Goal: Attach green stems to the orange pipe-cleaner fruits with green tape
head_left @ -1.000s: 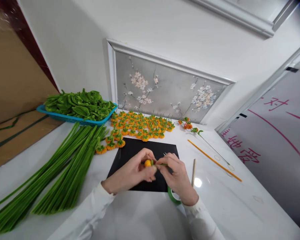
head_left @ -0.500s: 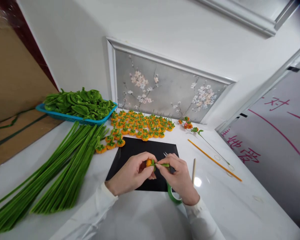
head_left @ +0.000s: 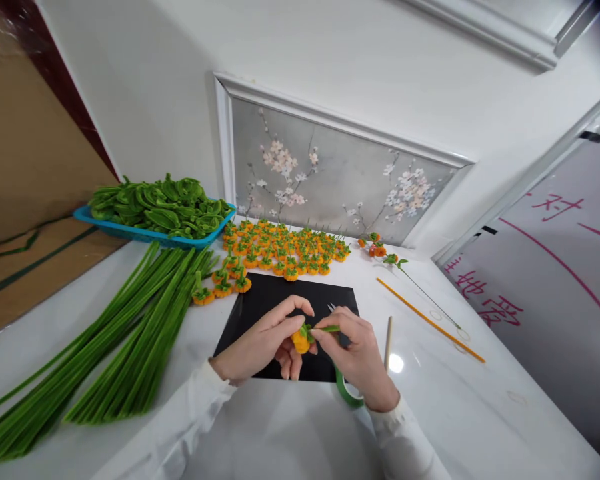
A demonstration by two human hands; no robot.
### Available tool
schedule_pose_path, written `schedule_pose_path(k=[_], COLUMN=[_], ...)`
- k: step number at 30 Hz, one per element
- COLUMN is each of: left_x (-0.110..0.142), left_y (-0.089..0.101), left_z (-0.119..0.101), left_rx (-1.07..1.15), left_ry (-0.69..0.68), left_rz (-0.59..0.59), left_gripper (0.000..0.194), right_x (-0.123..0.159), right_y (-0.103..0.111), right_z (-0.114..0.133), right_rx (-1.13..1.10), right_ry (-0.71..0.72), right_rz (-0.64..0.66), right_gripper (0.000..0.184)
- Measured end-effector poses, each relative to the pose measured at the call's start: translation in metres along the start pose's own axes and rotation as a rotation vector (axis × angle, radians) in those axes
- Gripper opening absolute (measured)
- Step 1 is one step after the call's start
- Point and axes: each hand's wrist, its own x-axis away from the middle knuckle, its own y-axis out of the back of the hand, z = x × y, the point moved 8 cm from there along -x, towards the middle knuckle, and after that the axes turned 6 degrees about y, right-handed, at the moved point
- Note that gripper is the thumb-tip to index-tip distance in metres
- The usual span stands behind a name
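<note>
Flowers (head_left: 285,253) block the back; the right-front tabletop (head_left: 445,407) lies open.

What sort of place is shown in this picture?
It is probably a handicraft workspace, though I cannot tell whose: there are many orange flower heads on a white table, a bundle of fuzzy green strips and a blue tray of leaf-like pieces.

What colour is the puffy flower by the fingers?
The flower is yellow-orange, seen best in the head view.

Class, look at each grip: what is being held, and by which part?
An orange chenille flower: the left grip holds its head; the right grip pinches a green strip near the flower.
</note>
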Motion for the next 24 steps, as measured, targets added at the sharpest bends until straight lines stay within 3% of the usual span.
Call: schedule_pose_path(k=[3, 7, 9, 12, 16, 21, 24], left_x=[0.002, 0.012, 0.013, 0.012, 0.008, 0.003, 0.004], left_y=[0.000, 0.002, 0.004, 0.006, 0.007, 0.004, 0.002], left_z=[-0.010, -0.035, -0.038, -0.035, -0.028, -0.019, -0.016], left_rx=[-0.129, -0.541, -0.655, -0.693, -0.563, -0.123, -0.013], left_ry=[-0.117, -0.422, -0.453, -0.428, -0.373, -0.213, -0.147], left_rz=[-0.036, -0.259, -0.333, -0.349, -0.271, -0.105, -0.067], left_gripper=[0.026, 0.029, 0.017, 0.002, 0.004, 0.007, 0.011], right_x=[0.001, 0.001, 0.001, 0.001, 0.001, -0.001, -0.001], right_y=[0.000, -0.001, -0.003, -0.007, -0.006, -0.006, -0.005], right_z=[-0.004, -0.009, -0.010, -0.008, -0.007, -0.003, -0.002], right_rx=[-0.002, 0.026, 0.035, 0.048, 0.056, -0.007, 0.019], right_ry=[-0.032, -0.061, -0.058, -0.035, -0.027, -0.004, 0.002], right_rz=[-0.007, -0.013, -0.009, 0.025, 0.027, 0.071, 0.085], right_gripper=[0.009, 0.010, 0.010, 0.010, 0.010, 0.011, 0.013])
